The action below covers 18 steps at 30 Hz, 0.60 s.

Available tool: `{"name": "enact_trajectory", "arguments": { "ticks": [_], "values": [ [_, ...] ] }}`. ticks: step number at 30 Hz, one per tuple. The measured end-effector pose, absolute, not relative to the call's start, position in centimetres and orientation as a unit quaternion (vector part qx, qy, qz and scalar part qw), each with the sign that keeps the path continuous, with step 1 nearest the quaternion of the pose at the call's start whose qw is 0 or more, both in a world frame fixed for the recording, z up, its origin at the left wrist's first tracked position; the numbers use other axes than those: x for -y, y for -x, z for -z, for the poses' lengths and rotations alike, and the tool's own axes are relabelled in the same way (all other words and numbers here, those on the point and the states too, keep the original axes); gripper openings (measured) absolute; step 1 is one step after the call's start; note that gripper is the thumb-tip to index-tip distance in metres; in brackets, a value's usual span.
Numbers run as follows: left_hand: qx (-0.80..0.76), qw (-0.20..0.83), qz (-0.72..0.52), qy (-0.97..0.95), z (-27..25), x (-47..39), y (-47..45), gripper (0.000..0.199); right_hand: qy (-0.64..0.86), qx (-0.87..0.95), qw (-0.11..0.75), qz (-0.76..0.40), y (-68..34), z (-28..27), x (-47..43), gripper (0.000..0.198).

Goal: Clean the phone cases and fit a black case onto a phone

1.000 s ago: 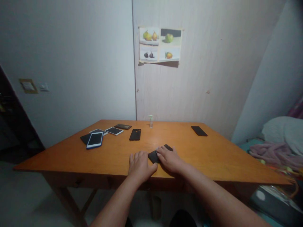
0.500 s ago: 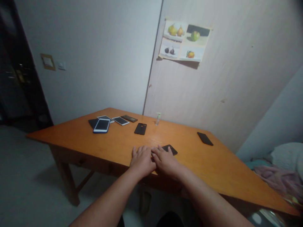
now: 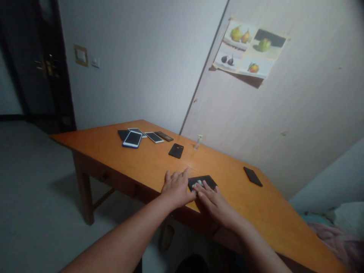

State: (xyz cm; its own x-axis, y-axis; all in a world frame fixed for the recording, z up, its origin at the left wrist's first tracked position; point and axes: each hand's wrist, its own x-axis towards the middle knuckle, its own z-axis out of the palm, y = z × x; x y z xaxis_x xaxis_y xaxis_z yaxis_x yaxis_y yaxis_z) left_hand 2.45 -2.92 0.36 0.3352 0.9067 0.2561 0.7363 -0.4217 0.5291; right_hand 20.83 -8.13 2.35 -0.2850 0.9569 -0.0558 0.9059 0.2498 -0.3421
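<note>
A flat black phone or phone case lies near the front edge of the wooden table. My right hand reaches over its near side, fingertips pressing a small crumpled white wipe against the black surface. Beside the phone's left edge, my left hand rests with its fingers apart; its thumb points toward the phone's near corner. Whether that thumb touches the phone is hard to make out.
Farther left lie a blue-cased white phone, another white phone and a black phone case. A clear pump bottle stands near the wall. Toward the right end lies a dark phone-shaped object.
My view has turned and tilted. My hands have moved apart, and the right fingers have shifted across the black phone, exposing the white wipe and more of the phone.
</note>
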Motion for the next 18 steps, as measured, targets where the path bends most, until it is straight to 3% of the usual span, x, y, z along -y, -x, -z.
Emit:
{"name": "enact_trajectory", "arguments": {
  "ticks": [6, 12, 18],
  "values": [
    [-0.507, 0.153, -0.278, -0.801, 0.4, 2.7, -2.5, 0.085, 0.598, 0.786, 0.086, -0.132, -19.3, -2.0, 5.0, 0.054],
    [-0.515, 0.136, -0.269, -0.802, 0.5, 2.5, -2.6, 0.095, 0.723, 0.682, 0.084, -0.068, -21.1, -1.9, 3.3, 0.052],
    [-0.509, 0.130, -0.265, -0.808, 0.2, 2.8, -2.4, 0.082, 0.612, 0.774, 0.107, -0.119, -20.4, -1.0, 5.4, 0.054]
  ]
}}
